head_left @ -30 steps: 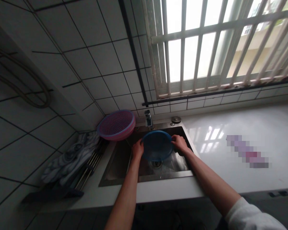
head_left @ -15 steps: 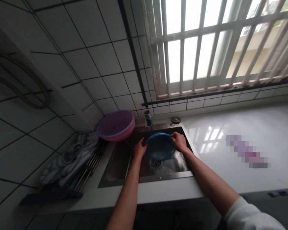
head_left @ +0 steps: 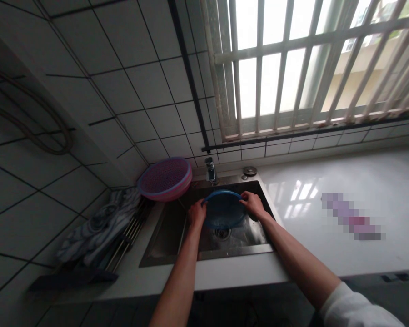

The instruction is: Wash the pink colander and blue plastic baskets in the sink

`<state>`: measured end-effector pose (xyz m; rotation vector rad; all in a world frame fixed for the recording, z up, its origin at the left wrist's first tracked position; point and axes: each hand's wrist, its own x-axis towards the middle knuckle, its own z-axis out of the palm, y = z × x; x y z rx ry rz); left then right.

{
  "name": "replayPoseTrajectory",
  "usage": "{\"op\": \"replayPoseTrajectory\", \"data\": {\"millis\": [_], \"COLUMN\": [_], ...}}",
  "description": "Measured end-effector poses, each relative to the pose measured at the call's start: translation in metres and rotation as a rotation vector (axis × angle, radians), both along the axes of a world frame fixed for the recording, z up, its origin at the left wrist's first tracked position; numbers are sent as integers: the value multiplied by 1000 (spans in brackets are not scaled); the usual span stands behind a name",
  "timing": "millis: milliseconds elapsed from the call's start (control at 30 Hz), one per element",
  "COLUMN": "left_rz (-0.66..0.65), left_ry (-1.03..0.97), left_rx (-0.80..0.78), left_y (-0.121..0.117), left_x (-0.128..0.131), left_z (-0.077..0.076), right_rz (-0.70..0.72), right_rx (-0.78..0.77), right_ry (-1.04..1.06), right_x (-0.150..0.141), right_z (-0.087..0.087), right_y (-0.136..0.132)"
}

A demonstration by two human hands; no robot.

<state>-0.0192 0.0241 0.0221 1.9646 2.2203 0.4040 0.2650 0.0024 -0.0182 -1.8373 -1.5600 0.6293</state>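
A blue basin (head_left: pixel 225 211) is held over the steel sink (head_left: pixel 238 251), under the chrome faucet (head_left: pixel 210 170). My left hand (head_left: pixel 197 212) is closed on its left rim. On the opposite side my right hand (head_left: pixel 252 204) pinches the right rim. The basin's near edge hangs just behind the sink drain (head_left: pixel 222 234). I cannot tell whether water is in it.
A pink and blue basket (head_left: pixel 165 179) leans at the sink's back left corner. Left of it, a striped cloth (head_left: pixel 102 222) lies over a metal rack (head_left: pixel 127 238). A drain cover (head_left: pixel 249 170) sits behind the sink. White counter (head_left: pixel 306 245) extends right, with a blurred-out object (head_left: pixel 352 217).
The basin has shifted slightly left and its tilt has levelled from side to side. My right hand has moved a little left with it; my left hand stays on the rim.
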Motion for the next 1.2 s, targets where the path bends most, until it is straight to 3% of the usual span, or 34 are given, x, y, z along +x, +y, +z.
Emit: {"op": "replayPoseTrajectory", "data": {"millis": [133,267,567,733,967,1200], "left_rz": [3,-2,32,47,73,32], "left_ry": [-28,-77,-100,-54,-4,-10], "left_rx": [104,167,-50,29,122,115], "left_y": [-6,-6,1,-3,-12,-9], "left_x": [10,13,-4,0,13,9], "left_z": [10,8,-3,3,15,9], "right_rz": [19,-32,-54,-7,-5,-51], "right_rx": [-50,-45,-7,-62,-39,-2], "right_ry": [-70,-97,-38,-51,-108,-132], "right_x": [1,4,6,8,1,1], "right_z": [5,9,4,-2,8,11], "right_y": [-1,-2,1,1,-3,-4]}}
